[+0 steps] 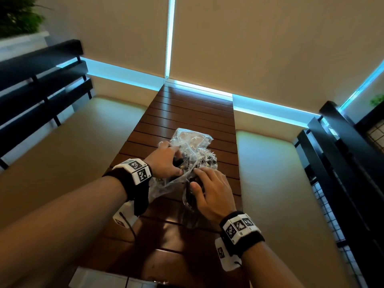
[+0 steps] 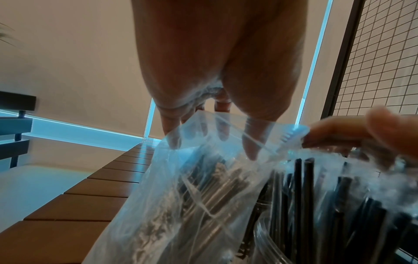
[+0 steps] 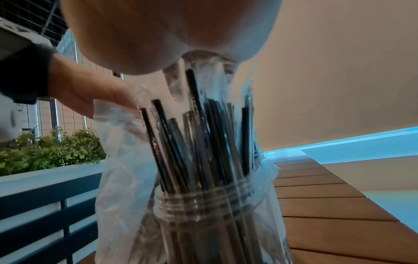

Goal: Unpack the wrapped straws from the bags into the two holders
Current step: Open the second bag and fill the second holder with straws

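Both hands [image 1: 166, 161] [image 1: 212, 190] (two) grip one bag [image 1: 191, 142] — black straws [image 3: 199, 139] inside.

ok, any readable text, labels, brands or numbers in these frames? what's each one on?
None can be read.
White wristband blocks on the left hand and right hand: black-and-white square marker patterns only, no letters or digits legible.
Clear plastic bag: no print visible in the head view or either wrist view.
Clear holder with black wrapped straws: no label visible; any wrapper print is too blurred to tell.
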Tool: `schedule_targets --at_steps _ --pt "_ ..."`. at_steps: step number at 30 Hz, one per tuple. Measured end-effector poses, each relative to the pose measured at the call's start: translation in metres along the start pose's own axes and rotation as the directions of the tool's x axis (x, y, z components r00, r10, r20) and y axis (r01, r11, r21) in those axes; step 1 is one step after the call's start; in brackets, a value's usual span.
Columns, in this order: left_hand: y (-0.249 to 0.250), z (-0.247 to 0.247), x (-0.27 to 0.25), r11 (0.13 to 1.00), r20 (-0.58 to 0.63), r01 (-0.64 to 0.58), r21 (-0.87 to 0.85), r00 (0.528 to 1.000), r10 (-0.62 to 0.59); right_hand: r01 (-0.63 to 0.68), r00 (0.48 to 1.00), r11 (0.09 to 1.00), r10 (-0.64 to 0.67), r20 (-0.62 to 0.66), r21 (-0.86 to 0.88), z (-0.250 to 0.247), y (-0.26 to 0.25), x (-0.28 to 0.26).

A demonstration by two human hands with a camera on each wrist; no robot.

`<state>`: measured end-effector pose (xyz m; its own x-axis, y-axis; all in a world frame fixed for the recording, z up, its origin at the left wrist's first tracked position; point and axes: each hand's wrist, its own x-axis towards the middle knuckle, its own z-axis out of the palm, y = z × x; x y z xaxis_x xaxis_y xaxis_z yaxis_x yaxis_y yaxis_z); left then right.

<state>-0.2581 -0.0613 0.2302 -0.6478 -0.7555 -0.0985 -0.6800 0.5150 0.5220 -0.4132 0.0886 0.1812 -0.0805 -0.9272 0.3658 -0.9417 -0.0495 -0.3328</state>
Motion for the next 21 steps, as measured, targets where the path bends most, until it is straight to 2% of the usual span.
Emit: schedule_targets --at_steps 4,7,9,11,13,15,18,21 --pt "0.002 -0.003 -0.001 0.999 -0.053 -0.012 -0.033 0.999 0.01 0.027 0.997 0.998 -0.023 0.078 -0.06 -0.001 -0.003 0.004" --pt "0.005 -0.009 -0.005 0.999 -0.173 0.037 -0.029 0.984 -0.041 -0.029 0.997 1.0 0.029 -0.073 -0.006 -0.006 -0.006 0.012" --pt "0.004 -0.017 -0.003 0.991 -0.214 0.134 -0.014 0.968 -0.134 -0.011 0.988 1.0 0.015 -0.155 0.024 -0.012 -0.014 0.029" --pt "0.001 -0.026 0.001 0.98 -0.199 0.198 -0.018 0.96 -0.198 0.013 0.998 0.998 -0.009 -0.064 0.061 -0.02 -0.025 0.053" --pt "0.0 -0.031 0.004 0.98 -0.196 0.194 -0.042 0.96 -0.198 0.034 0.993 0.999 -0.037 0.108 0.031 -0.024 -0.036 0.078" --pt "-0.002 -0.033 0.004 0.986 -0.218 0.152 -0.062 0.962 -0.162 0.085 0.966 0.995 -0.068 0.251 -0.055 -0.019 -0.044 0.097" --pt "-0.005 -0.035 0.0 0.996 -0.237 0.077 -0.053 0.968 -0.088 0.223 0.916 0.954 -0.135 0.378 -0.201 -0.005 -0.053 0.114" --pt "-0.01 -0.037 -0.005 0.999 -0.224 0.019 -0.045 0.974 -0.029 0.265 0.874 0.912 -0.09 0.477 -0.314 0.004 -0.057 0.122"
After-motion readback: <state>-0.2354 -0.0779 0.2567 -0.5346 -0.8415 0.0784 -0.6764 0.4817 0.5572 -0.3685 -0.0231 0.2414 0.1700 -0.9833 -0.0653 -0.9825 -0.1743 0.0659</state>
